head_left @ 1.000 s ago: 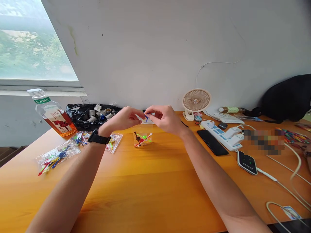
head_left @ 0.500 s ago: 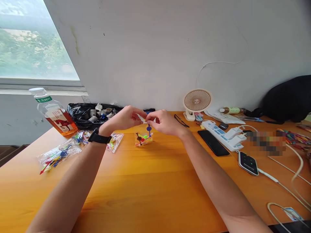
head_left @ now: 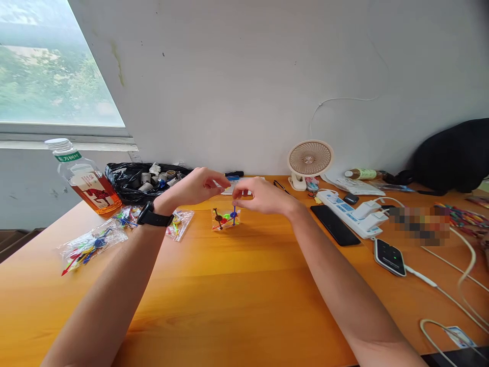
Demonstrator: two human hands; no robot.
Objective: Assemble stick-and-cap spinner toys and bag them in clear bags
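Observation:
My right hand (head_left: 256, 195) pinches the upper end of a blue plastic stick with a round disc (head_left: 234, 215), held upright over a small clear bag (head_left: 226, 222). The blue piece's lower part overlaps the bag; whether it is inside or in front I cannot tell. A dark stick piece with a disc (head_left: 218, 218) sits at the bag's left side, with green and red bits between. To the left, my left hand (head_left: 198, 186) hovers above the table, thumb and fingers apart, with nothing visible in it. It wears a black watch (head_left: 155, 216).
Clear packets of coloured pieces (head_left: 93, 245) lie at left, before a tea bottle (head_left: 86, 181) and a black plastic bag (head_left: 128, 181). A fan (head_left: 310, 159), a power strip (head_left: 349, 214), a black phone (head_left: 334, 225) and cables are at right.
The blue piece has come down lower against the small bag, still in my right hand. My left hand has drawn slightly left, away from the right fingertips.

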